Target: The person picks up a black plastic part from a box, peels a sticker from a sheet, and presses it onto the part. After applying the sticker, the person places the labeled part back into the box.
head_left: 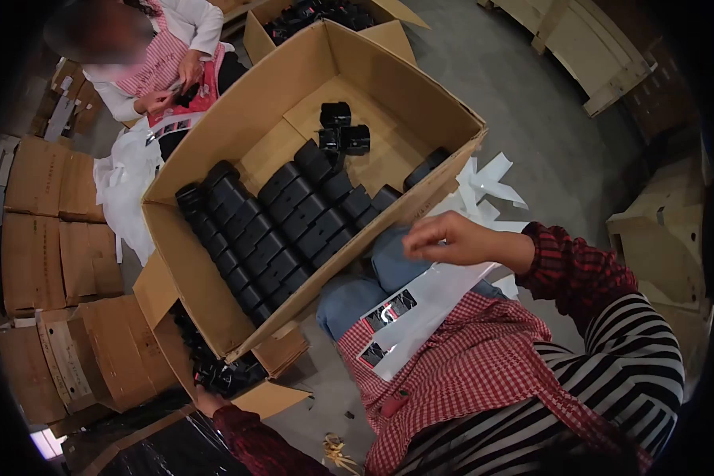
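My left hand [208,400] reaches down to the lower carton [274,399], right at the black plastic parts [228,376] piled in it; its fingertips are partly hidden among them. Over my lap, my right hand [452,238] is raised with the fingers curled in and closed, and I cannot tell whether something small is pinched there. Below it a white backing sheet [428,313] with black, red and white stickers [389,311] lies across my checked apron. In front of me a large open carton [238,163] holds rows of black plastic parts [274,226], with a few loose ones [343,131] farther back.
Across the large carton a person [163,71] in a pink apron handles a small black part. Another carton of black parts [317,20] stands behind. Stacked cartons [55,190] line the left, wooden crates [579,47] the right. White paper strips [492,182] litter the floor.
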Demonstrator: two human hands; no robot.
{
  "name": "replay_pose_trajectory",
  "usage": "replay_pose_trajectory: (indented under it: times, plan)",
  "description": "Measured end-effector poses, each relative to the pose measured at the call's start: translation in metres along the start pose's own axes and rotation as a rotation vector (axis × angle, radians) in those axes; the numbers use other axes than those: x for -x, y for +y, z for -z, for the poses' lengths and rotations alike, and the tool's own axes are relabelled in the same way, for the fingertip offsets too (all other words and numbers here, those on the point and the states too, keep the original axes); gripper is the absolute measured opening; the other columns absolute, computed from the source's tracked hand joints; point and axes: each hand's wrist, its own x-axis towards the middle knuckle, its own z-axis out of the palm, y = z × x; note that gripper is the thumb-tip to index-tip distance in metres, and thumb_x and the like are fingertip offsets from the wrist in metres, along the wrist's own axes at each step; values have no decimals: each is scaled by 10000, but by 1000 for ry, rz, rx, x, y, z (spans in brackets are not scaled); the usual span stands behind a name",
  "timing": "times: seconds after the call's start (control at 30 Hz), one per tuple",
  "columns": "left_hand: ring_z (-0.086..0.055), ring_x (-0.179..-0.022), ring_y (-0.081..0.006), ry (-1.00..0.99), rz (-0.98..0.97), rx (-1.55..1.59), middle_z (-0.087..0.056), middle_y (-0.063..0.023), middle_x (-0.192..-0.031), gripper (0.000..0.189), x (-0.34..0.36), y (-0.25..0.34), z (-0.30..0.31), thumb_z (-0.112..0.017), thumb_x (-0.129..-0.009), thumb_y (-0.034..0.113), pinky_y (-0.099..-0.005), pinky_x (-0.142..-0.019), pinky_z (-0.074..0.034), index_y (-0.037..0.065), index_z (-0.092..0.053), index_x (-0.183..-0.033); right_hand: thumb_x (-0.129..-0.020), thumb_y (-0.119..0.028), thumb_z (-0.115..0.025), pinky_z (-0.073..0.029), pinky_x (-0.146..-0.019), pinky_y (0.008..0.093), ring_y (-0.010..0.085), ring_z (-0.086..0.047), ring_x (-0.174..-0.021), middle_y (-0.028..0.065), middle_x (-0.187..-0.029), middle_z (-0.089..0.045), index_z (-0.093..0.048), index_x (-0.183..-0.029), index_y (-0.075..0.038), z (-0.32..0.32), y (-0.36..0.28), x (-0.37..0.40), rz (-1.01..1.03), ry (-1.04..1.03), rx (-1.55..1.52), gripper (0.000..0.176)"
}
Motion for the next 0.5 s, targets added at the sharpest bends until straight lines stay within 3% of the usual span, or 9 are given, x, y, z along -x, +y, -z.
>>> replay_pose_trajectory:
  times: [0.07, 0.1, 0.13, 0.2, 0.23, 0.27, 0.33, 0.43, 0.5]
  plan:
    - [-516, -1138, -210, 35, -594, 140, -504, -145, -1276, 337, 50, -3, -35, -506, -949, 140, -345, -979, -406, 11, -461, -1257, -820, -46, -650, -497, -702, 325, 251, -620, -818, 84, -909, -613, -637, -979, -41, -21, 9, 20, 109, -16, 250, 160]
    - [-531, -1122, -210, -154, -667, 111, -528, -141, -1248, 302, 92, 0, -54, -494, -952, 129, -338, -963, -417, 17, -485, -1232, -753, -79, -718, -481, -755, 371, 312, -593, -880, 103, -973, -602, -618, -1017, -52, -31, 13, 29, 53, -46, 269, 284]
    - [-545, -1105, -210, -345, -735, 84, -552, -137, -1220, 271, 135, -3, -69, -481, -954, 119, -331, -946, -428, 23, -508, -1207, -753, -79, -718, -481, -755, 371, 312, -593, -880, 103, -973, -602, -618, -1017, -52, -41, 17, 32, 43, -56, 260, 284]
    - [-578, -1060, -207, -780, -679, -212, -601, -116, -1162, 213, 193, -25, -89, -483, -948, 89, -319, -908, -452, 34, -570, -1135, -679, -134, -778, -441, -825, 399, 305, -568, -945, 94, -1024, -585, -586, -1075, -59, -57, 24, 34, 234, 80, 493, 447]
    - [-603, -1013, -209, -977, -765, -246, -631, -111, -1117, 184, 217, -42, -98, -555, -913, 80, -324, -865, -477, 26, -604, -1081, -657, -139, -773, -396, -902, 422, 295, -536, -1052, 93, -1114, -560, -580, -1082, -52, -64, 25, 33, 120, 45, 518, 475]
    - [-603, -1031, -239, -1108, -1038, -403, -628, -131, -1129, 263, 237, -51, -108, -629, -850, 68, -345, -899, -457, 26, -596, -1108, -657, -139, -773, -396, -902, 422, 295, -536, -1052, 93, -1114, -560, -580, -1082, -52, -66, 30, 31, 124, 46, 517, 475]
    - [-601, -1026, -281, -1278, -1112, -402, -642, -145, -1065, 303, 272, -66, -134, -672, -794, 66, -368, -919, -437, 23, -612, -1088, -644, -145, -779, -394, -901, 413, 282, -550, -1022, 81, -1034, -588, -586, -1098, -56, -71, 41, 29, 130, 111, 614, 501]
    - [-592, -1022, -297, -1221, -1202, -551, -660, -125, -989, 326, 297, -80, -148, -687, -772, 72, -380, -924, -420, 38, -616, -1089, -657, -153, -772, -442, -825, 385, 285, -595, -907, 85, -890, -626, -612, -1072, -61, -68, 48, 31, 176, 166, 607, 454]
    - [-605, -992, -275, -1313, -1097, -617, -663, -120, -958, 319, 297, -78, -153, -690, -780, 83, -356, -891, -435, 41, -621, -1089, -682, -151, -760, -461, -754, 374, 294, -604, -817, 91, -812, -629, -624, -1040, -57, -61, 43, 33, 161, 207, 496, 394]
